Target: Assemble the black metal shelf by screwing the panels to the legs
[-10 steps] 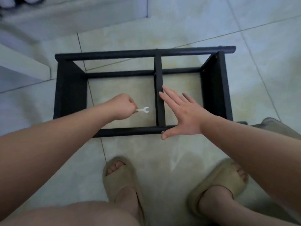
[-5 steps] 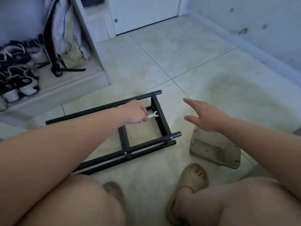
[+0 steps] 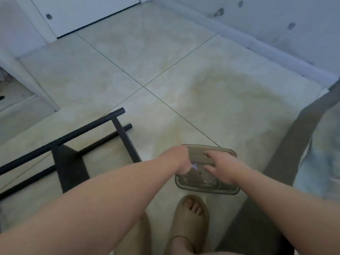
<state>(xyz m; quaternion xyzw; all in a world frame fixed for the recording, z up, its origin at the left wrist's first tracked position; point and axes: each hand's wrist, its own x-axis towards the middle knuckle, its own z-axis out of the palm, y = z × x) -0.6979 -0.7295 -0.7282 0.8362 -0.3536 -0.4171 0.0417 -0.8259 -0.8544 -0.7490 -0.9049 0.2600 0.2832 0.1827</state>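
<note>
A translucent grey-brown plastic container [image 3: 217,150], shallow and round-cornered, sits on the floor just ahead of a tan foam sandal [image 3: 191,223], and both hands reach over it, hiding much of its middle. The left hand [image 3: 176,160] is curled into a fist round a small white tool [image 3: 194,166], blurred, whose tip pokes out above the container. The right hand [image 3: 220,167] hovers with fingers spread and relaxed, holding nothing; whether it touches the container cannot be told. The black metal shelf frame [image 3: 71,168] lies on its side to the left, well apart from the hands, with round tubes and flat matte panels. The floor [image 3: 165,61] is large glossy beige tiles with thin dark joints. A white wall [image 3: 276,19] with a skirting board runs along the far right, and white cabinet doors [image 3: 82,11] stand at the top left.
</note>
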